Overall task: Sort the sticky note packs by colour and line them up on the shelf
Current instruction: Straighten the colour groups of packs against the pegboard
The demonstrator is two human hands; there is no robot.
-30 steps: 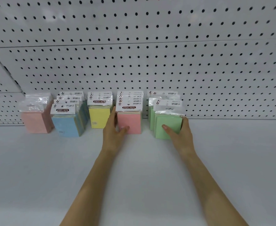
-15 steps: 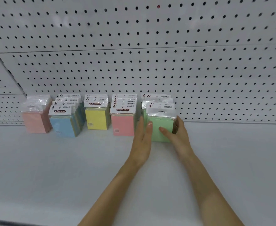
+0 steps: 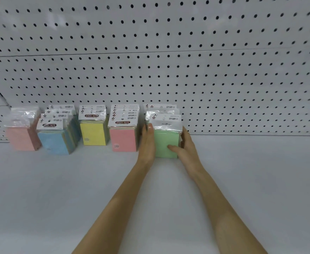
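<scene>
My left hand (image 3: 147, 144) has left the pink row (image 3: 123, 139) and now lies flat, fingers straight, against the left side of the green pack (image 3: 166, 142), right hand (image 3: 187, 151) gripping its right edge, far right of the line on the shelf (image 3: 59, 189), so probably only squaring green remains.

A person's two hands frame the row of green packs (image 3: 166, 143) at the right end of a line on a white shelf (image 3: 242, 180). The left hand (image 3: 147, 143) lies flat, fingers straight, against the row's left side. The right hand (image 3: 185, 149) wraps its right side, thumb across the front pack. To the left stand rows of pink packs (image 3: 123, 139), yellow packs (image 3: 93, 133), blue packs (image 3: 52, 143) and salmon packs (image 3: 19, 139), all backed by a white pegboard (image 3: 168, 70).
</scene>
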